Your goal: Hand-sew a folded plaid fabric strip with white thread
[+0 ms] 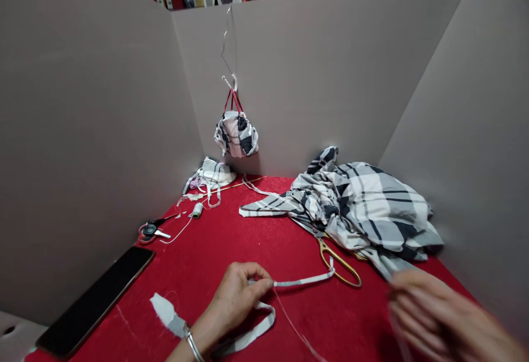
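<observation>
My left hand (242,293) is closed in a pinch on a narrow strip of pale cloth (303,281). Its far end loops around the gold handle of a large pair of scissors (339,264), and the rest curls beneath my wrist. From beside my left fingertips a thin thread (295,329) runs down toward the bottom edge. My right hand (433,312), blurred by motion, is at the lower right with its fingers curled together. What it holds cannot be made out. The scissors' blades reach under a crumpled black, white and grey checked cloth (380,202).
A black phone (97,301) lies at the left edge of the red tabletop (231,230). Small scissors (151,231), a thread spool (197,210) and cloth scraps (212,172) lie farther back. A checked cloth bundle (236,135) hangs before the grey partition (314,75).
</observation>
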### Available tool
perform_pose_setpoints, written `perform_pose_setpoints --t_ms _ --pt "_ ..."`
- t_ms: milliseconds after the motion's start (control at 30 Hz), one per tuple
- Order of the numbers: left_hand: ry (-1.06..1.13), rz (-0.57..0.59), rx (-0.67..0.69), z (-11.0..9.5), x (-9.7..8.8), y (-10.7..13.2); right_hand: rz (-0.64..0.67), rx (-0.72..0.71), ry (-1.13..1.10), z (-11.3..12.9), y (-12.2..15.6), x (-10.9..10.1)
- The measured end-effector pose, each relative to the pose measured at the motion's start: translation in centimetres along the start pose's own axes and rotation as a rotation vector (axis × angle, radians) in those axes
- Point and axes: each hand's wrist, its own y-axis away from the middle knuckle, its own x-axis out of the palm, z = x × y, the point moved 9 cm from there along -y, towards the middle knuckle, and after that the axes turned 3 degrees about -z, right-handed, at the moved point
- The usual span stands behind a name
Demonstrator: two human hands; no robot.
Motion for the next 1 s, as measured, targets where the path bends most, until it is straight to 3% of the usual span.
perform_pose_setpoints --t_ms 67,133,200,267,433,600,667,767,867,1000 --pt "0.016 0.023 -0.021 0.2 0.0 0.1 0.185 0.016 0.121 -0.9 -0.3 4.8" --pt "0.027 0.032 -0.042 0.5 -0.2 0.0 0.296 -0.104 0.348 -1.1 -1.3 8.7" --pt "-0.005 0.021 -0.04 0.8 -0.7 -0.1 0.358 -0.209 0.562 -1.5 -2.4 11.1" --pt "-0.087 0.023 -0.014 0.8 -1.0 -0.2 0.408 -0.266 0.678 -2.0 -3.4 12.2" --pt "-0.206 0.056 0.044 0.3 -1.1 0.0 0.531 -0.248 0.757 -2.9 -3.7 12.4" --pt "-0.091 0.012 0.142 -1.0 -0.4 0.4 0.445 -0.387 0.802 -1.6 -3.3 11.6" --pt "-0.033 0.012 0.124 -1.1 0.0 0.5 0.418 -0.393 0.807 -1.5 -3.3 11.2" --pt "0.065 0.033 0.009 -0.5 0.4 0.5 0.34 -0.346 0.781 -1.1 -3.1 10.6" --pt "0.062 0.012 -0.037 -0.3 0.0 0.4 0.266 -0.261 0.594 -0.7 -1.9 10.5" --pt "0.044 0.032 -0.089 0.6 -0.4 0.3 0.361 -0.021 0.254 -3.9 0.6 12.5"
